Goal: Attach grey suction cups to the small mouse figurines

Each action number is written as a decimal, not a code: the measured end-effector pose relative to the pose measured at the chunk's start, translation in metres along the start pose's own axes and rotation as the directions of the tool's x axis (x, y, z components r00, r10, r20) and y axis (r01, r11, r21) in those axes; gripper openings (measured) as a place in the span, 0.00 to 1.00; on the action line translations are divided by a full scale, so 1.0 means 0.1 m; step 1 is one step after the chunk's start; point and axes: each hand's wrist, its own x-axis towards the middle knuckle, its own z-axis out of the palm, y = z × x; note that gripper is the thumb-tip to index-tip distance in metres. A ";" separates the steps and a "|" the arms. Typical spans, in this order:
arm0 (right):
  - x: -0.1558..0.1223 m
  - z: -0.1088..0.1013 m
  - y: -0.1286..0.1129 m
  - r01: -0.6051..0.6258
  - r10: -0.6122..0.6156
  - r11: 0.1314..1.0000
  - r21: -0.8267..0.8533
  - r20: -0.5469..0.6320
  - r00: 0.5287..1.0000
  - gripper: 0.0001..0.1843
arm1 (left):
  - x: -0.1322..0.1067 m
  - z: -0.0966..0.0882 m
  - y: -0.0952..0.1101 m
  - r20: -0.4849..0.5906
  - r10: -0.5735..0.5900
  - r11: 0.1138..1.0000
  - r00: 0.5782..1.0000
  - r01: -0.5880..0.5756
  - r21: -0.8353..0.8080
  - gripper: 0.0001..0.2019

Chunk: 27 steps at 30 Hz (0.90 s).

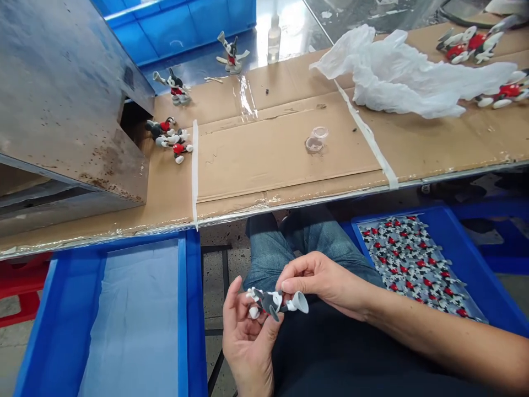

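At the far left stands a worn grey metal housing (61,94), rust-spotted along its lower edge, and below it an open blue crate (61,320) lined with a pale sheet. On the cardboard-covered bench (256,160), just right of the housing, a few mouse figures (169,138) lie in a small heap; two more stand upright farther back.

Low in the middle, over the person's lap, the left hand (248,336) cradles a small figurine (270,302) — a cartoon mouse in grey and white, lying on its side, with round dark ears, white gloves and shoes, and a white trumpet-shaped piece flaring at its right end. The left thumb and fingers are curled around its head end. The right hand (318,278) comes in from the right, its thumb and forefinger pinched together on the figurine's middle, near the flared piece.

Further right, a second blue crate (475,264) holds a dense layer of like figures with red shorts. Above it, on the bench, lie a crumpled white plastic bag (405,71) and more figures. No readable writing or brand mark shows anywhere.
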 end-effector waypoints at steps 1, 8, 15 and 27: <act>0.01 -0.03 -0.01 -0.023 0.023 1.000 -0.010 0.012 1.000 0.12 | 0.00 0.00 0.02 0.018 -0.037 0.999 0.999 0.037 0.007 0.32; 0.06 -0.18 -0.13 -0.155 0.165 0.984 -0.093 0.108 0.980 0.17 | -0.03 0.06 0.10 0.086 -0.051 0.997 0.995 0.045 0.069 0.21; 0.09 -0.21 -0.21 -0.184 0.214 0.957 -0.226 0.116 0.970 0.17 | -0.05 0.00 0.09 0.067 0.043 0.957 0.997 -0.060 0.284 0.21; 0.03 -0.12 -0.14 -0.105 0.120 0.965 -0.239 0.050 0.991 0.09 | -0.14 0.17 0.16 -0.013 0.070 0.941 0.997 -0.062 0.332 0.16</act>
